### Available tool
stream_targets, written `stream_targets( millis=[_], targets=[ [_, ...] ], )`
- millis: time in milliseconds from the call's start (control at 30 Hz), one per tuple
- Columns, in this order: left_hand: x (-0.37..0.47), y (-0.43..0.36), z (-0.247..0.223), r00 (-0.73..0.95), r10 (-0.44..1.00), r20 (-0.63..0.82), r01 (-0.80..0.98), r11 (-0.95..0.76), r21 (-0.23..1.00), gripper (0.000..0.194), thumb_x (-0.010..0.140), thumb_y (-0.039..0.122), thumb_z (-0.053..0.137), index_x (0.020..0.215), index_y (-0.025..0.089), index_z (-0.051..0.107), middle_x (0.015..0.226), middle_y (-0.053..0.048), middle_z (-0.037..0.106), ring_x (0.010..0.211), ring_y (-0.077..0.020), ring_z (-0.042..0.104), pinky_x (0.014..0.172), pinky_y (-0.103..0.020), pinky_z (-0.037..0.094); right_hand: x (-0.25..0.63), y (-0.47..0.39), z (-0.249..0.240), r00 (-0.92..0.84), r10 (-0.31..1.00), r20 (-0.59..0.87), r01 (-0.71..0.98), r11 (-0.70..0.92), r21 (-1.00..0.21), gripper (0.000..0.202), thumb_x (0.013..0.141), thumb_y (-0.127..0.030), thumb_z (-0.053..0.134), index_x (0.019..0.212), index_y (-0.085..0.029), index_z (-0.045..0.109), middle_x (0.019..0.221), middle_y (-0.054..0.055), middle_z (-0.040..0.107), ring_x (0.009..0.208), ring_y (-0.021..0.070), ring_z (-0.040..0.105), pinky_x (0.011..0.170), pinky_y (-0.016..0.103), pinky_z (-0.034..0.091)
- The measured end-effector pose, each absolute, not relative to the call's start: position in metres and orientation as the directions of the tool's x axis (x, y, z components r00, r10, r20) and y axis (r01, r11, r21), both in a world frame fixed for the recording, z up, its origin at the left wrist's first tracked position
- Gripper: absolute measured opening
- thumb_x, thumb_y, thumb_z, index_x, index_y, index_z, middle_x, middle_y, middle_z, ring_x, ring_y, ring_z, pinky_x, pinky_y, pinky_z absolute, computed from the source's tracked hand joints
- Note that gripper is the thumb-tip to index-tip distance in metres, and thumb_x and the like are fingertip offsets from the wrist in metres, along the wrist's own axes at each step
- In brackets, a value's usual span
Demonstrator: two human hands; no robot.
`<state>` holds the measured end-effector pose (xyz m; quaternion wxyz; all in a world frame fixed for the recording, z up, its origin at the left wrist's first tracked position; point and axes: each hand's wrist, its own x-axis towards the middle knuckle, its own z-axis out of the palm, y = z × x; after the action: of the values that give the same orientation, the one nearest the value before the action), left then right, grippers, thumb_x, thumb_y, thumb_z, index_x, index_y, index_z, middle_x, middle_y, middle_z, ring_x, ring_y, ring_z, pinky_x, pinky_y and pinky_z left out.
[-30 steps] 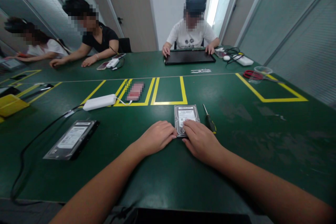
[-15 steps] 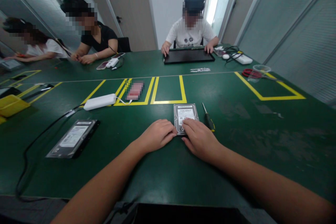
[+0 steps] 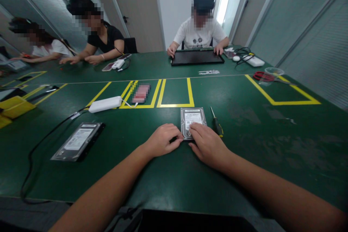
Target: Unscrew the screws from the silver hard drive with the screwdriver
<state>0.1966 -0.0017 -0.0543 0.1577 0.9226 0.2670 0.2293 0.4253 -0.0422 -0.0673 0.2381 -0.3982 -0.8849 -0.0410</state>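
A silver hard drive with a white label (image 3: 192, 116) lies flat on the green table (image 3: 174, 174) in front of me. My left hand (image 3: 164, 139) is at its lower left corner, fingers bent and fingertips close together at the edge; what they pinch, if anything, is too small to tell. My right hand (image 3: 208, 145) rests over the drive's lower right part, its fingers lying on the label and the thumb apart below. Just right of the drive lies a screwdriver with a dark and yellow handle (image 3: 217, 127). A second hard drive (image 3: 78, 141) lies at the left.
A white power bank (image 3: 105, 104) with cables and a phone (image 3: 141, 93) lie beyond my left hand. Across the table a person holds a black panel (image 3: 197, 58); two more people sit at the left. Red-handled tool (image 3: 263, 76) at the right, yellow bin (image 3: 16, 107) at the left.
The camera view has shifted slightly. My hands stay at the drive, with a slightly wider gap between my left thumb and fingers. The dark-shirted person's hand has reached out to the left.
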Motion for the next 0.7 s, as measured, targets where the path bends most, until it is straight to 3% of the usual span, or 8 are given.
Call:
stream_targets(
  millis=[700],
  targets=[
    [0.1951, -0.0030, -0.0607, 0.736, 0.581, 0.346, 0.409, -0.790, 0.456, 0.016, 0.097, 0.023, 0.052, 0.090, 0.017, 0.066, 0.085, -0.005, 0.070, 0.080, -0.0174, 0.062, 0.078, -0.031, 0.048, 0.4247, -0.0412, -0.0660, -0.579, 0.678, 0.452, 0.719, 0.686, -0.108, 0.033, 0.089, -0.019, 0.057, 0.118, -0.007, 0.065, 0.124, 0.023, 0.066, 0.118, 0.0337, 0.062, 0.101, 0.053, 0.053]
  ],
)
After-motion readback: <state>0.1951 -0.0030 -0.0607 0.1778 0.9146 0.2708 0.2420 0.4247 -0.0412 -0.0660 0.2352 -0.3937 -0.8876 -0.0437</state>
